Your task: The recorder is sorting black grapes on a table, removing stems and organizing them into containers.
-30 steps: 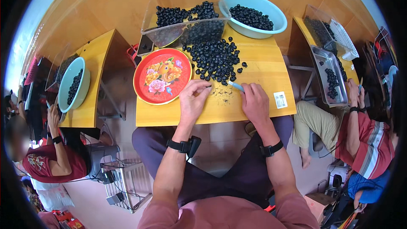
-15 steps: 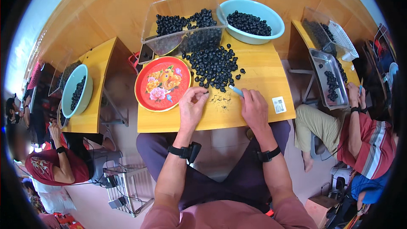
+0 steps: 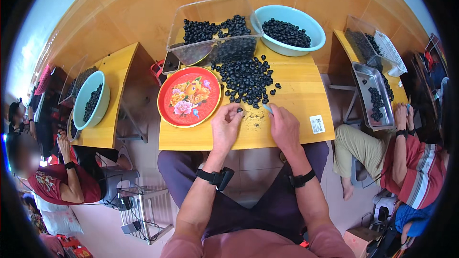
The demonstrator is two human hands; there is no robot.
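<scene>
Between the thumb and fingertips of my left hand (image 3: 225, 128) is a small dark round bead (image 3: 239, 110), blueberry-like in look. My right hand (image 3: 285, 130) is closed on a slim light-blue tool (image 3: 267, 108). Its tip points toward the bead, and a gap shows between the two hands. I cannot make out the kind of tool. Beyond my fingertips lies a heap of similar dark beads (image 3: 246, 77). Fine brown crumbs (image 3: 253, 120) are scattered on the wooden table (image 3: 299, 86) between my hands.
A red flowered tray (image 3: 165, 102) lies left of the heap. Behind it stand a clear plastic bin (image 3: 210, 7) and a light-blue basin (image 3: 318, 40), both with beads. A white label (image 3: 317, 124) is on the table's right. People work at side tables (image 3: 117, 79) left and right.
The whole view has shifted slightly. My right hand has brought the blue tool closer to my left hand, and the bead in my left fingers now shows more clearly.
</scene>
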